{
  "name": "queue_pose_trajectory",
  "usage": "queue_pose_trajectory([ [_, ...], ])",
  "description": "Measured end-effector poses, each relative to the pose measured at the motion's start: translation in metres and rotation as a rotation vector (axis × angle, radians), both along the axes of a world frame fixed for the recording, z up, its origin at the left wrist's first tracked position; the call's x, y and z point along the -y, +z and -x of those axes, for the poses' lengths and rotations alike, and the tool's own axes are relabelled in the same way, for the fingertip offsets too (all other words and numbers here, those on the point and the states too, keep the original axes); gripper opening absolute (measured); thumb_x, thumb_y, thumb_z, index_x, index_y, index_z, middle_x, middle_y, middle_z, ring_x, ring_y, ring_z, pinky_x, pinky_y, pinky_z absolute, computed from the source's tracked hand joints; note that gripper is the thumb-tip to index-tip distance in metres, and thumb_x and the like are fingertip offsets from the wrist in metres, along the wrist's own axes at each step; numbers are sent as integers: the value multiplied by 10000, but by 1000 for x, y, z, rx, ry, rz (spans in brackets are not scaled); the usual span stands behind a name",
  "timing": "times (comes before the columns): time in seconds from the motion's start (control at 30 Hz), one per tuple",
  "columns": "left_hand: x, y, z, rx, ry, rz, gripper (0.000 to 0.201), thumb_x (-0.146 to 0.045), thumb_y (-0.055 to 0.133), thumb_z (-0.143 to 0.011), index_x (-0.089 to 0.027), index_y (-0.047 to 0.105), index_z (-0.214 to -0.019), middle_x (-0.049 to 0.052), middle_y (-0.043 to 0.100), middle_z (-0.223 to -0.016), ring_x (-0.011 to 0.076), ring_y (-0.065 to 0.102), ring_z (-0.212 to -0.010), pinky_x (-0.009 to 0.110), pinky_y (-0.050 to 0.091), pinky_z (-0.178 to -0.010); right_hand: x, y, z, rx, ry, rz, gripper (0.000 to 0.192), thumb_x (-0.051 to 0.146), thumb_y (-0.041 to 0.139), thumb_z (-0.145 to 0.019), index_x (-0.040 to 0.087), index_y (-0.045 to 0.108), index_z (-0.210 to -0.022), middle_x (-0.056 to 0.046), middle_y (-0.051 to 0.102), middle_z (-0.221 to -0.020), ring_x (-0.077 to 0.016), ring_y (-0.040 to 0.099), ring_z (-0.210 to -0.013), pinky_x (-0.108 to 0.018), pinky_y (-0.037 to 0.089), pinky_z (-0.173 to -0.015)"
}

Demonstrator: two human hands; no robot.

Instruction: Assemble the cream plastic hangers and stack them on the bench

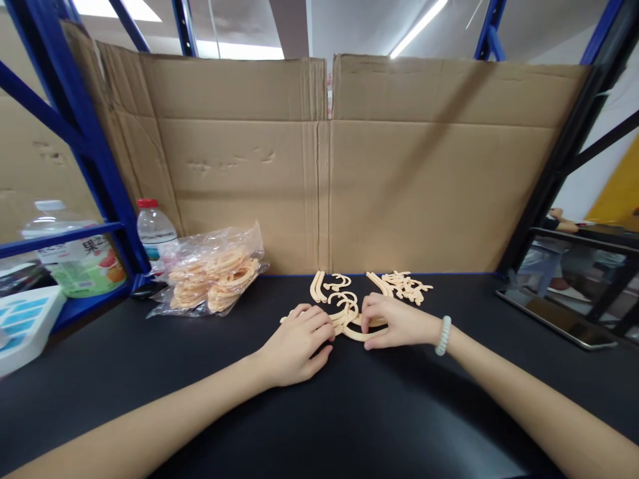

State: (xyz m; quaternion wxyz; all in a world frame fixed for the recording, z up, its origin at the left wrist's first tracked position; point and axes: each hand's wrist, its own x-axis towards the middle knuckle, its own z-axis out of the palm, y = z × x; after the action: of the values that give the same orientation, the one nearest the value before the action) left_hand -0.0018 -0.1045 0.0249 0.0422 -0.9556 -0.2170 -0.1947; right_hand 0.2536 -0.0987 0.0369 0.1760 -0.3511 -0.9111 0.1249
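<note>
Lying mid-counter before the cardboard wall: pale peach curved plastic pieces, thin and hook-shaped, loosely heaped. Pinching one curved strip, right hand. Resting curled on the heap's near edge, left hand, grip hard to tell.

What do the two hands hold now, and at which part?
Both hands, left and right, pinch one curved peach plastic piece on the black table, fingertips at its opposite ends.

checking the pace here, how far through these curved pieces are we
Done: small heaps of peach curved plastic pieces lie loose by the cardboard wall. In hand: left hand and right hand work one cluster. Left: the clear plastic bag looks quite full.
</note>
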Motion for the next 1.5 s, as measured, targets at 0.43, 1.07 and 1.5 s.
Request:
queue_pose_trajectory([
  [0.43, -2, 3, 1, 43, -12, 78, 120, -152, 451, -854, -201, 555, -891, 52, 614, -958, 207, 535, -925, 382, 371, -873, -5, 4, -11, 41, -97, -52, 140, 198, 750, -705, 181, 614, -676, -16, 552, -785, -181, 515, -808, -291, 417, -733],
  [1.07, -4, 1, 0, 121, -23, 69, 144, -167, 452, -874, -194, 592, -889, 57, 632, -959, 194, 545, -916, 372, 385, -885, 3, -3, 9, 0, -99, -334, 252, 287, 519, -909, 189, 518, -677, -26, 559, -689, -181, 474, -722, -304, 375, -693],
  [1.5, -86, -7, 44, 244, 214, 130, 305, -209, 354, -925, -164, 556, -1149, 110, 617, -1171, 232, 525, -1105, 445, 410, -980, -9, 3, -3, -45, -278, -328, 201, 246, 523, -884, 186, 562, -697, -36, 574, -699, -188, 521, -723, -306, 400, -694],
])
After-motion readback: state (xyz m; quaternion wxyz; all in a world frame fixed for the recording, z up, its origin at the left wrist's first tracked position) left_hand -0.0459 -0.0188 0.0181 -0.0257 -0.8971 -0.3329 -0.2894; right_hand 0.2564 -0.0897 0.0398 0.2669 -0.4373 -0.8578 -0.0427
